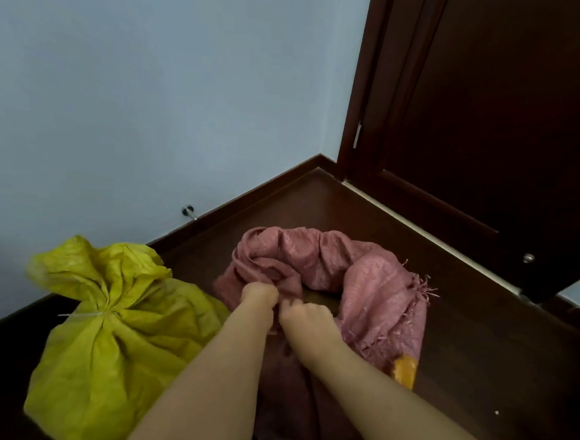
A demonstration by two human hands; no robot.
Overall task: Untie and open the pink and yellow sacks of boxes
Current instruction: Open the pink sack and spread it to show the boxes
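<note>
A pink woven sack [376, 287] stands on the dark wooden floor in front of me, its mouth loosened into a rolled, frayed rim with a dark gap inside. My left hand [259, 296] and my right hand [304, 315] sit side by side on the near edge of that rim, both pinching the pink fabric. To the left lies a yellow sack [100, 354], its neck gathered tight and bound with a pale string [81, 315]. What is inside the sacks is hidden.
A pale blue wall with a dark skirting board runs behind the sacks, with a metal door stop [189, 211] low on it. A dark wooden door [494, 131] stands open at the right. An orange patch [405, 370] shows on the pink sack's right side.
</note>
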